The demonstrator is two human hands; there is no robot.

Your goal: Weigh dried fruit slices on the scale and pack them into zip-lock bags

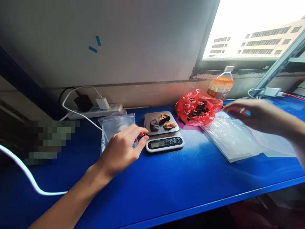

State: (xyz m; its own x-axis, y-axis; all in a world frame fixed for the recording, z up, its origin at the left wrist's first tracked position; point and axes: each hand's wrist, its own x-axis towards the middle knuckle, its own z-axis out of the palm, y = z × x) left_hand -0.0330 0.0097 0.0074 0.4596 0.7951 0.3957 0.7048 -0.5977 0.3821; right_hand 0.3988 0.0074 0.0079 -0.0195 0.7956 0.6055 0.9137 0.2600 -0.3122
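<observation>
A small kitchen scale [165, 143] lies on the blue table, its display reading what looks like 100 or 10.0. Three dried pieces rest apart on its metal plate: a dark one [154, 125], a curled brown one [164, 118] and a lighter tan one [170, 124]. My left hand [126, 143] is just left of the scale, thumb and fingers apart, holding nothing I can see. To the right, my right hand [252, 116] hovers over clear plastic bags [234, 140], somewhat blurred, its fingers loosely bent with a gap between them. Beside it, a red plastic bag [202, 108] gapes, full of similar dried pieces.
An orange drink bottle [222, 83] stands behind the red bag. More clear zip bags [126, 120] lie behind my left hand. At the back left is a power strip [111, 109] with chargers, and a white cable [33, 181] runs across the left side.
</observation>
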